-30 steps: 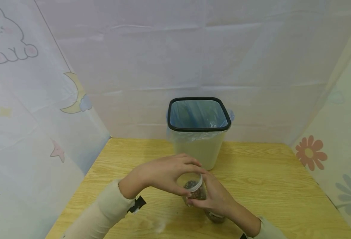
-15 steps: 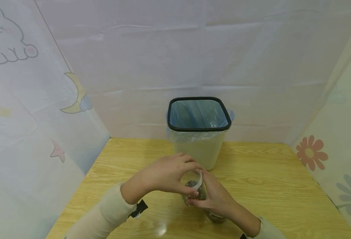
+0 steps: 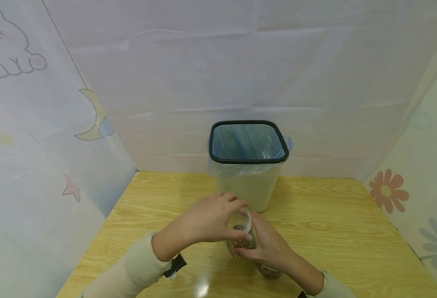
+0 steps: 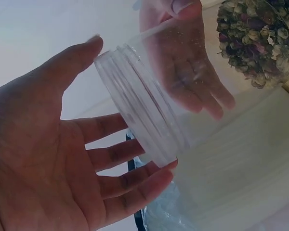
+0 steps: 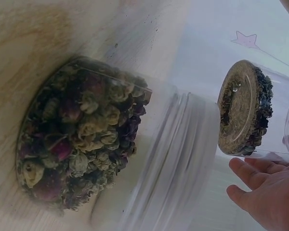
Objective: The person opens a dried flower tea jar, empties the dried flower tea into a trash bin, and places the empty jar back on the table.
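Observation:
My left hand [image 3: 209, 219] grips the clear ridged lid [image 4: 139, 108] of a see-through jar, thumb on the near side and fingers round the far side. Dried flower buds [image 4: 255, 41] lie at the bottom of this jar [image 3: 236, 246], and its upper part holds none. My right hand [image 3: 270, 244] holds the jar's body between thumb and fingers; in the left wrist view those fingers show through the clear wall. The jar leans a little. A second clear jar [image 5: 79, 144] of dried buds stands close by, partly hidden under my right hand in the head view.
At the back of the wooden table [image 3: 326, 223] stands a cream bin [image 3: 246, 188] with a black rim and a blue plastic liner [image 3: 241, 142], just beyond my hands. Printed cloth walls [image 3: 188, 74] enclose the table at the back and sides. Small dark specks lie near the jars.
My left hand has turned on the lid, its thumb shifting to the right along the rim and its wrist dropping slightly. The right hand and the jar's body stay almost in place.

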Motion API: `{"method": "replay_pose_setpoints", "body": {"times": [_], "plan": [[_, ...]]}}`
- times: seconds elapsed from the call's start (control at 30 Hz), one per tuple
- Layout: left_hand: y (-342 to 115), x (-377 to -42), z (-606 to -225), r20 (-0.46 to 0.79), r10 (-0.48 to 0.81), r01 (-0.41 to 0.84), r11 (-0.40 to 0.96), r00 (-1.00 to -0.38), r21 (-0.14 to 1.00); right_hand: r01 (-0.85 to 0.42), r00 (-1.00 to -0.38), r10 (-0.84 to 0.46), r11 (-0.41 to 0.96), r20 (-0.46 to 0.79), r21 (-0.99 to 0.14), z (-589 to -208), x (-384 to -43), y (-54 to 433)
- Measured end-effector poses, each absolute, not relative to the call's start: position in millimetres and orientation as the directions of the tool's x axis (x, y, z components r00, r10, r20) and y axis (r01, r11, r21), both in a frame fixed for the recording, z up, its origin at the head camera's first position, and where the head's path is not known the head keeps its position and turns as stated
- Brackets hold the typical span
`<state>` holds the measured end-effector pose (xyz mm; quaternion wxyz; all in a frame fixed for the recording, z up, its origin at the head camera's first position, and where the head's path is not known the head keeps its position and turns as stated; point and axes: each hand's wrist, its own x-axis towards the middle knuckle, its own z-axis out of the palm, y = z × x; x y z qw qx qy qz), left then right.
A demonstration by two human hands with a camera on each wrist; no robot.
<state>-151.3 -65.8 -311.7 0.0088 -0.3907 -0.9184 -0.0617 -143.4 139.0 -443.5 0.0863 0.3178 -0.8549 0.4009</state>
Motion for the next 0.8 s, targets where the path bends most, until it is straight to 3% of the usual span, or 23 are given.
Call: {"method": "replay_pose_setpoints", "body": {"times": [0.17, 0.4, 0.8], "plan": [[-75.1, -158.7, -304.3, 0.037, 0.794, 0.788, 0.596, -0.607, 0.154, -0.612, -0.781, -0.476, 0.460, 0.403, -0.643, -442.2, -143.0, 139.5], [-85.1, -169.5, -298.7, 0.016, 0.910, 0.890, 0.402, -0.415, 0.217, -0.613, -0.786, -0.468, 0.503, 0.405, -0.609, -444.2, -142.2, 139.9], [-84.0, -175.9, -300.7, -0.030, 0.935, 0.898, 0.347, -0.353, 0.271, -0.565, -0.818, -0.454, 0.522, 0.353, -0.639, -442.7, -138.5, 139.9]]}}
